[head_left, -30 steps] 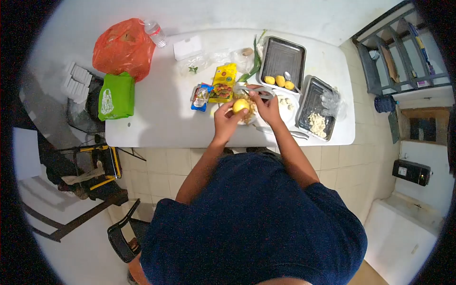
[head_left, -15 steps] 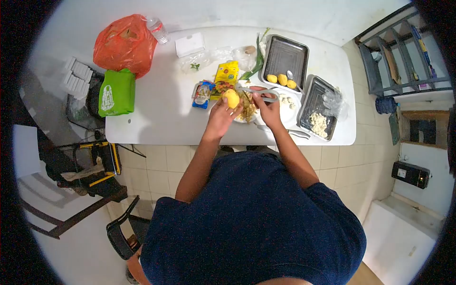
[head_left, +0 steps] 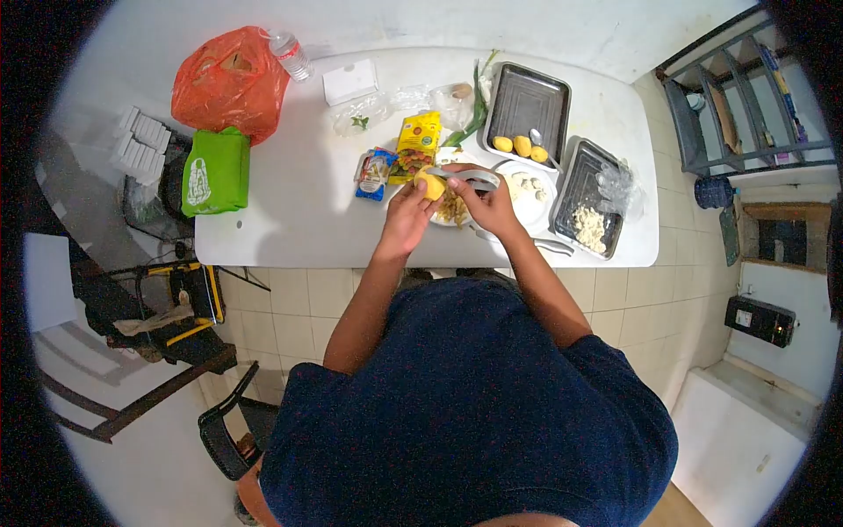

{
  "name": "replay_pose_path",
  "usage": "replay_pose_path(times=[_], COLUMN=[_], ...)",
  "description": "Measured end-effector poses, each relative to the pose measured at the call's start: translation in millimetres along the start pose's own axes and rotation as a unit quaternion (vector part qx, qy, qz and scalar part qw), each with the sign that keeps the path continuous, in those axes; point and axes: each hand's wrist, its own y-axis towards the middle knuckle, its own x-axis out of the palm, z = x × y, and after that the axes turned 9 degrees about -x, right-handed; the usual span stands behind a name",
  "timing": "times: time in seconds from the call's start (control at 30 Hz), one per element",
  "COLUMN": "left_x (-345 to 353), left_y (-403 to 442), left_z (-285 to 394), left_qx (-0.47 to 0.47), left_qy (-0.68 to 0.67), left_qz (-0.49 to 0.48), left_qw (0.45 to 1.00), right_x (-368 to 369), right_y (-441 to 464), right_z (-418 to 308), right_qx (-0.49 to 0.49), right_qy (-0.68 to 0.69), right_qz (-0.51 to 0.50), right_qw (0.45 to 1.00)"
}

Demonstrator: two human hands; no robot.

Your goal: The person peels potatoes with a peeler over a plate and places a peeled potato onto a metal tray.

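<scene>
A yellow potato (head_left: pixel 429 185) is held in the fingers of my left hand (head_left: pixel 407 216), above the front middle of the table. My right hand (head_left: pixel 490 207) grips a grey peeler (head_left: pixel 478 175), whose front end touches or nearly touches the potato. Below and between the hands, a plate of peelings (head_left: pixel 452 211) is partly hidden. To its right lies a white plate (head_left: pixel 529 209) with pale pieces on it. A yellow packet (head_left: pixel 417 140) and a blue packet (head_left: pixel 375 175) lie just left of and behind my left hand.
A dark tray (head_left: pixel 527 107) holds several yellow potatoes and a spoon. Another tray (head_left: pixel 571 191) holds pale chopped pieces and clear plastic. A knife (head_left: pixel 553 248) lies near the front edge. Red bag (head_left: pixel 230 86), green bag (head_left: pixel 216 173) and bottle (head_left: pixel 290 56) are at the left.
The potato was turned and shifted left and up with my left hand. In the last half second, the peeler in my right hand has moved left onto or close to it.
</scene>
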Motion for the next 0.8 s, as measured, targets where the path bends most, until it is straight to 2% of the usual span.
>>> replay_pose_path(times=[0.2,0.3,0.47,0.57,0.7,0.8], left_x=[-4,-5,-13,-8,-12,-14], left_y=[0,-2,-1,-4,-3,-2], left_z=[-1,0,-4,-6,-10,-10], left_qx=[0.009,0.006,-0.029,-0.006,-0.034,-0.019], left_qy=[0.022,-0.014,-0.062,0.003,-0.003,-0.014], left_qz=[-0.001,-0.011,-0.008,-0.009,-0.02,-0.042], left_qw=[1.0,1.0,0.998,1.0,0.999,0.999], right_x=[0,4,-1,-1,0,-3], right_y=[4,5,0,-2,1,-2], right_z=[-14,-7,-2,2,-7,-1], right_qx=[0.042,-0.013,-0.01,-0.007,0.042,0.019], right_qy=[-0.05,-0.035,-0.031,-0.016,0.021,-0.004], right_qz=[-0.03,-0.026,-0.034,-0.025,-0.022,-0.019], right_qw=[0.997,0.999,0.999,1.0,0.999,1.0])
